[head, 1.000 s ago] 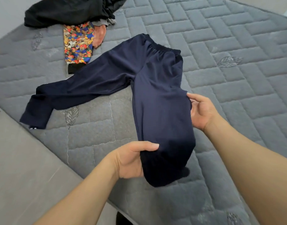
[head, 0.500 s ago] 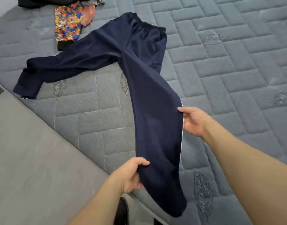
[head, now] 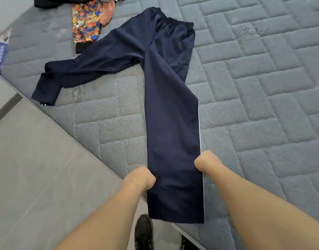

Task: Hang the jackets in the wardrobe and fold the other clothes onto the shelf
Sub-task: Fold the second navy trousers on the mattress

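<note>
Gripping the near leg of the navy trousers (head: pixel 171 112) at its 2 edges, the left hand (head: pixel 139 178) and right hand (head: pixel 207 161) have their fingers curled tight on the cloth. That leg lies stretched over the grey quilted mattress (head: pixel 254 91), its hem past the bed's edge; the other leg lies spread leftward. A patterned garment (head: pixel 84 24) lies beyond, beside dark clothing (head: pixel 47 1)

Left hand (head: pixel 139 178) and right hand (head: pixel 207 161), both clenched
</note>
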A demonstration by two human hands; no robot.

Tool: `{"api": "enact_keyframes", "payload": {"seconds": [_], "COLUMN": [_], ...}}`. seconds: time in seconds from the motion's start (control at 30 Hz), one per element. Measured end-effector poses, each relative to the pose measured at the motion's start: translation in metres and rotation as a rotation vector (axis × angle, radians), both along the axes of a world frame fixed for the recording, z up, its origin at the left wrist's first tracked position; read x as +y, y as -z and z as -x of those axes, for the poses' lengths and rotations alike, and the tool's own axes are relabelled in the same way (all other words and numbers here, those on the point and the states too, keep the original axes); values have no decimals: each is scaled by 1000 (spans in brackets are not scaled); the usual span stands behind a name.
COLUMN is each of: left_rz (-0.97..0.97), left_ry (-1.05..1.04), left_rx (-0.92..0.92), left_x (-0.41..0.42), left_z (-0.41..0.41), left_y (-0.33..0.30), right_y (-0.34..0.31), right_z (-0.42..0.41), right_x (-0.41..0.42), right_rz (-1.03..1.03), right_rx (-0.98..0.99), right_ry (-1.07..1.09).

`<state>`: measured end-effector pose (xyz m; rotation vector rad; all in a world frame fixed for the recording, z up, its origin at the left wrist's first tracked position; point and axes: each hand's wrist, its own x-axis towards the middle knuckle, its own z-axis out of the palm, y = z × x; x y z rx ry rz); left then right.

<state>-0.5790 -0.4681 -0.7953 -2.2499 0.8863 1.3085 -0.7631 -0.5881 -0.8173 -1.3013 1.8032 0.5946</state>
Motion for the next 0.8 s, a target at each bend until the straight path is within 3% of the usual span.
{"api": "enact_keyframes", "payload": {"seconds": [0.23, 0.5, 0.6, 0.7, 0.8], "left_rz": [242, 275, 259, 280, 260], "left_ry": [72, 19, -29, -55, 55], "left_rx": [-102, -292, -323, -361, -406], "left_x": [-79, -122, -131, -140, -144], "left_z": [-91, -299, -390, -471, -522], "left_y": [-51, -67, -45, -8, 29], "right_y": [-65, -91, -69, -34, 2], "right_z": [-75, -301, -396, -482, -548], "right_x": [-61, -106, -132, -157, -179], "right_rz": [299, 208, 80, -64, -155], "right_rx": [-162, -450, -570, -644, -673], "right_ry": [-216, -290, -85, 334, 719]}}
